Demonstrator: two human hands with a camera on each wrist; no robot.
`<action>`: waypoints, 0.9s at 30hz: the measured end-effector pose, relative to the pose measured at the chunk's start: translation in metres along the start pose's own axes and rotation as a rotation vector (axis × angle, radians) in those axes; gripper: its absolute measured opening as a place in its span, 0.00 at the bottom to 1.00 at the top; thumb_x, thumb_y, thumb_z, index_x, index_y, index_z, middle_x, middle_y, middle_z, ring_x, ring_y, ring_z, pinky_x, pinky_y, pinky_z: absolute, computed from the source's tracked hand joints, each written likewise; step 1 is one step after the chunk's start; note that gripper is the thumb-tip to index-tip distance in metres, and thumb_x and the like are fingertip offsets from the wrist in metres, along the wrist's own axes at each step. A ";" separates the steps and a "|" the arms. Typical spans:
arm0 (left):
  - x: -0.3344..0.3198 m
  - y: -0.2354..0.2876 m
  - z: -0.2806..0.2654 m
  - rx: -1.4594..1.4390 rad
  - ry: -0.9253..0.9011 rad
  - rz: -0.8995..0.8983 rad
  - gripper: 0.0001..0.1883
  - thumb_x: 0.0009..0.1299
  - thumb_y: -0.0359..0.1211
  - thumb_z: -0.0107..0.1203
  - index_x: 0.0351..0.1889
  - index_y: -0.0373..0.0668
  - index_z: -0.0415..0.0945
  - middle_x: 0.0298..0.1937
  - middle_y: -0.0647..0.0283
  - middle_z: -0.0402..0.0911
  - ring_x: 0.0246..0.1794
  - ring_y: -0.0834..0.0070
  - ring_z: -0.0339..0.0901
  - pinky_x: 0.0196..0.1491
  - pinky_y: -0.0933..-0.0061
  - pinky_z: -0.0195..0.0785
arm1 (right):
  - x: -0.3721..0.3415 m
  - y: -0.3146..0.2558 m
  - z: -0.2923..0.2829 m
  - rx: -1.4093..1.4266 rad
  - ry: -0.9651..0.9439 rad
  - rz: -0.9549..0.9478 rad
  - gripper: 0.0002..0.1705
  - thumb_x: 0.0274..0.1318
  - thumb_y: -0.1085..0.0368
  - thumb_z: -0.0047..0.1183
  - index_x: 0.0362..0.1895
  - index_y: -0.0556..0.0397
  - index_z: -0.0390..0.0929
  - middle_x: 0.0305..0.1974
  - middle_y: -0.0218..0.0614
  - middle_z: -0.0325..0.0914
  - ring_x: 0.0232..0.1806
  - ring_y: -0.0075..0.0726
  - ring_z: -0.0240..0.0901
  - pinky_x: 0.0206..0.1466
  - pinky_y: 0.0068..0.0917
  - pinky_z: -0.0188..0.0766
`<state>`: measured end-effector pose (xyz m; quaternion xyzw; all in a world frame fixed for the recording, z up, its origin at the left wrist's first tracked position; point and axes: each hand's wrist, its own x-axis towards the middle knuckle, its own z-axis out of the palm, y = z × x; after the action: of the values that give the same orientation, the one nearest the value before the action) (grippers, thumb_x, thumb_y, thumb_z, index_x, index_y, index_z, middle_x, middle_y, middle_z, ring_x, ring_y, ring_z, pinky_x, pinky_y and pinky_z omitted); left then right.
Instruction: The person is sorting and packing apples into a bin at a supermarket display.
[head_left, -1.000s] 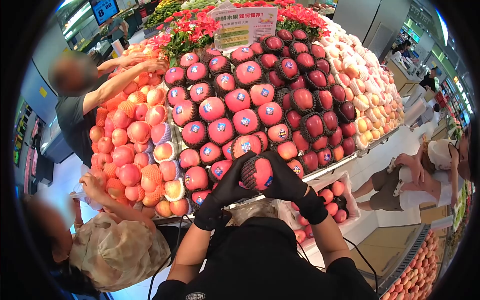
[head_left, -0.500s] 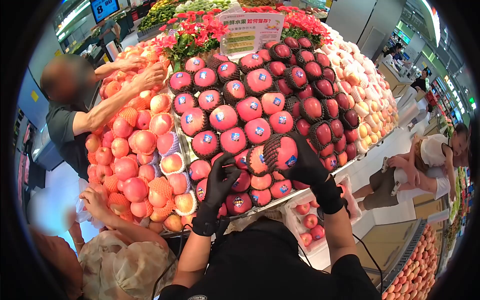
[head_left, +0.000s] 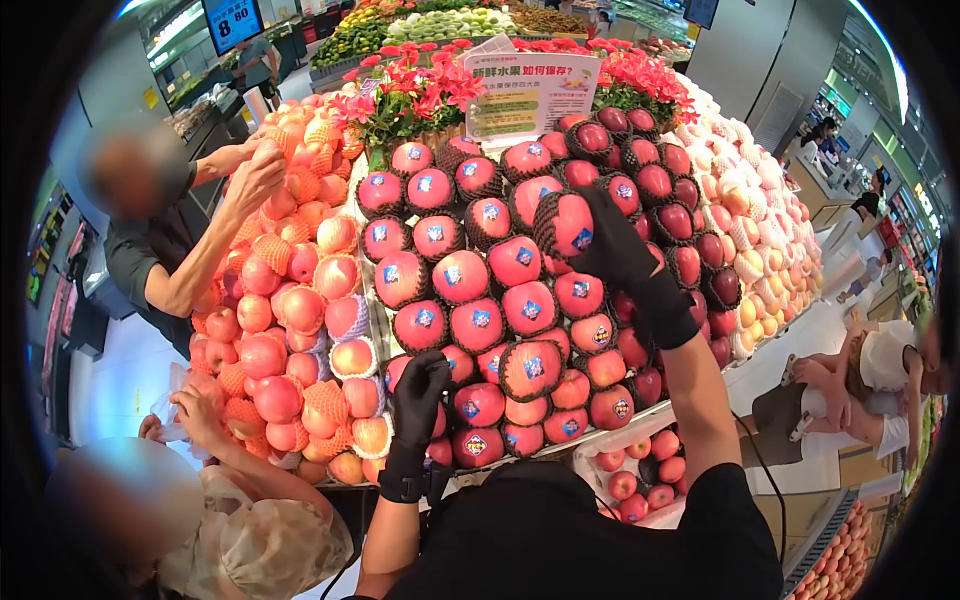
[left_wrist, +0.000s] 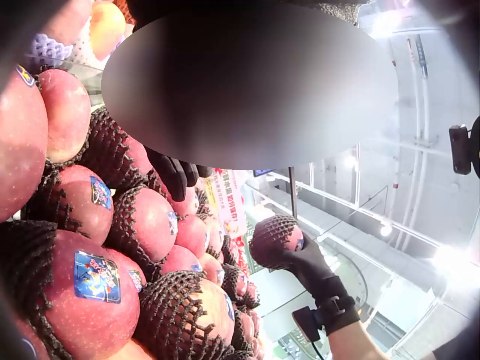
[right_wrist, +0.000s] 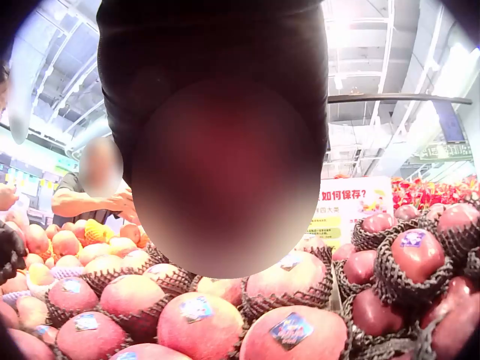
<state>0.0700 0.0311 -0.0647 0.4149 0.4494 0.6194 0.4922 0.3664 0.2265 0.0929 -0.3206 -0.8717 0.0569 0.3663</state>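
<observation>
My right hand (head_left: pixel 622 245), in a black glove, grips a red apple (head_left: pixel 570 228) partly wrapped in a black foam net, with a blue sticker. It is over the back part of the apple display, and in the left wrist view the apple (left_wrist: pixel 271 238) is raised above the others. My gloved left hand (head_left: pixel 418 395) holds nothing; its fingers hang loosely curled beside the front apples (head_left: pixel 480 403). Its fingertips (left_wrist: pixel 176 180) show among netted apples in the left wrist view. A blurred patch covers the right hand in the right wrist view.
Dark red apples (head_left: pixel 655 182) and pale netted fruit (head_left: pixel 765 215) lie to the right, orange-netted apples (head_left: pixel 270 400) to the left. A sign (head_left: pixel 530 95) and red flowers (head_left: pixel 425 90) stand behind. Two people reach in at the left. An apple crate (head_left: pixel 600 450) sits below the front edge.
Both hands held the apple near my body a second ago. My left hand has let go and drawn back to the front left; my right hand has carried the apple away from me.
</observation>
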 end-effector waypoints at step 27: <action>-0.006 -0.002 -0.003 0.105 0.209 -0.104 0.20 0.66 0.22 0.57 0.56 0.33 0.67 0.48 0.58 0.78 0.48 0.72 0.77 0.53 0.72 0.73 | 0.243 0.199 0.104 -0.477 -0.154 0.036 0.44 0.34 0.68 0.68 0.62 0.45 0.65 0.54 0.44 0.71 0.50 0.57 0.74 0.53 0.45 0.72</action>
<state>0.0688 0.0245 -0.0679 0.3493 0.5511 0.6084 0.4518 0.2717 0.5436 0.0974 -0.4083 -0.8799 -0.1193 0.2117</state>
